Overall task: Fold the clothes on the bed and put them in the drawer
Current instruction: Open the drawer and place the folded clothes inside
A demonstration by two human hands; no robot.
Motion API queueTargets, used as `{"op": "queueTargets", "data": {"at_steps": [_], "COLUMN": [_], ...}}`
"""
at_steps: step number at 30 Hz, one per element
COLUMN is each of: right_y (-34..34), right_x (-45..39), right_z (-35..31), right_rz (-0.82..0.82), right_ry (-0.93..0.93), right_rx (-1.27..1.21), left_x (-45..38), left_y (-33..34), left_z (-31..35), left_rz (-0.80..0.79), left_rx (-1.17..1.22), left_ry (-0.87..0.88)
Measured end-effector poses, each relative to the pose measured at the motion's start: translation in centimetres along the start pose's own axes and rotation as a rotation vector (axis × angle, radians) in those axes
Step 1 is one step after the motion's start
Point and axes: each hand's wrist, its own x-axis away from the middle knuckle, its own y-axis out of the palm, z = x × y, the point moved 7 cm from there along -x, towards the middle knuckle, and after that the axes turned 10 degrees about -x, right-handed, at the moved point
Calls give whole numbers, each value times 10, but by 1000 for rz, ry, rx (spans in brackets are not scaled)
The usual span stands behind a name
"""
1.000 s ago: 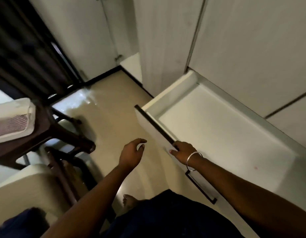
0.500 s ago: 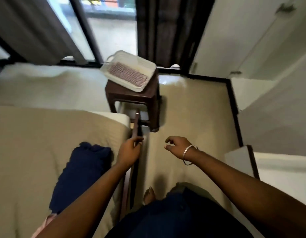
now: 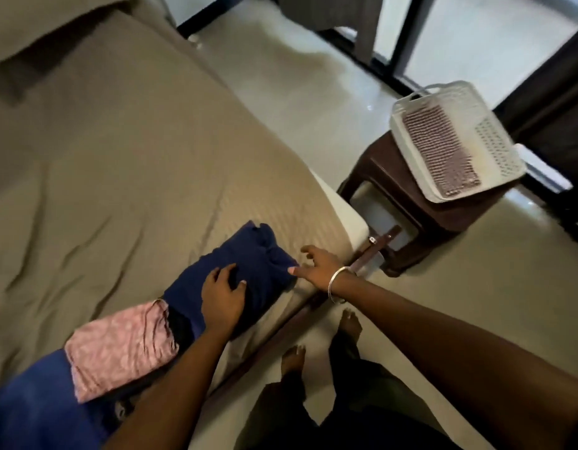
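Both hands at the folded navy garment near the bed's edge.
The left hand (image 3: 223,297) rests flat, fingers spread, on the navy garment (image 3: 248,267) lying on the bed (image 3: 119,157); the right hand (image 3: 317,266), fingers relaxed, touches its corner. A pink garment (image 3: 119,349) lies just beside.

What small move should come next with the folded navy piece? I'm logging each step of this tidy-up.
Probably close the right hand on the near end of the folded navy garment and lift it with both hands. The left hand already lies flat on top, while the right hand's spread fingers only reach its edge, so nothing grips it yet. It lies by the bed edge.
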Motion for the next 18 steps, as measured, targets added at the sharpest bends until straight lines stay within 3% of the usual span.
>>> {"op": "queueTargets", "data": {"at_steps": [5,11,15,18], "right_y": [28,65,71,84], "right_x": [-62,-110,-130,-140], "right_z": [-15,-19,-19,-16], "right_rz": [-83,-120,-80,-167], "right_ry": [72,90,129,163], "right_rx": [-126,-55,61,41], "left_x": [-5,11,14,11], "left_y": [8,8,24,32], "left_z": [-29,-72,-102,-115], "left_rz": [44,305,382,329], "left_rx": [26,224,563,622], "left_ry": [-169,-529,-610,-611]}}
